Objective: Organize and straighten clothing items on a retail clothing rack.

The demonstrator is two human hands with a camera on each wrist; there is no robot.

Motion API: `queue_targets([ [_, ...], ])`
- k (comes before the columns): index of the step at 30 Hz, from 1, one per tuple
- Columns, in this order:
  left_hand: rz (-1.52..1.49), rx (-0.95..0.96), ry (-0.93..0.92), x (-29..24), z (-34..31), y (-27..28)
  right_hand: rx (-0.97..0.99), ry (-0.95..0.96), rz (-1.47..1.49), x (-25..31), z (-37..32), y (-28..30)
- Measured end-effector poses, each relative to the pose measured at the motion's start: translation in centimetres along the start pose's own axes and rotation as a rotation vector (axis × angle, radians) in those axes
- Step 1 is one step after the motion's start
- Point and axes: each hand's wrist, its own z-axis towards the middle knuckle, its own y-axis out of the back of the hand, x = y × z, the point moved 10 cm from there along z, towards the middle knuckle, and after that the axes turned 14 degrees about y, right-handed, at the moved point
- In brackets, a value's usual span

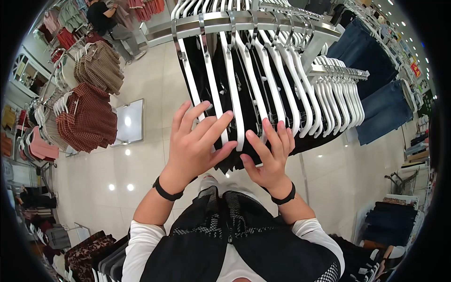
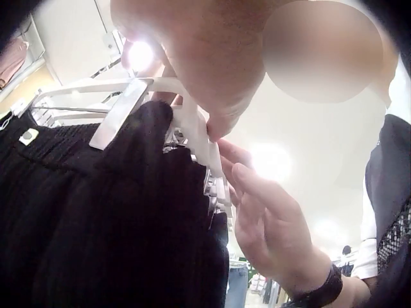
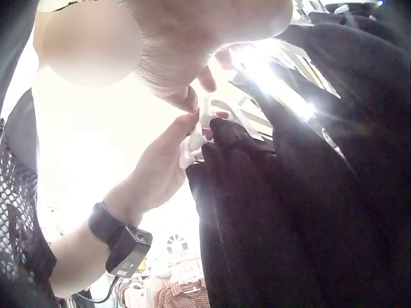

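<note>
Leafing through a packed row of hung clothes is the step in hand, by my reading, and both hands are at the near ends of the hangers. Nearest the camera is the person's own black vest over white sleeves, with a dark wristband on each forearm. Just beyond, the left hand lies with fingers straight and spread across a white hanger, fingertips touching its arm and thumb tucked below near the hanger's end. It is released, not clasped round anything. The right hand, just to the right, has its fingers raised and only lightly bent against the ends of the neighbouring hangers, likewise holding nothing. The left wrist view shows those fingers beside the hanger clips. The black garments hang from these hangers, pressed close together, in a row that runs away from the hands under the steel rail. The next move, I judge, calls for parting two hangers with the fingertips, or closing thumb and finger on one hanger's end, without dragging its neighbours along. Farther off, checked shirts hang on a rack to the left, jeans to the right, and another person stands at the far left.
</note>
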Motion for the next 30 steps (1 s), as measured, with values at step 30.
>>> queue_targets([
  [30, -0.16, 0.131, -0.087, 5.4, 0.8, 2.0, -0.088, -0.153, -0.183, 0.7, 0.2, -0.4],
])
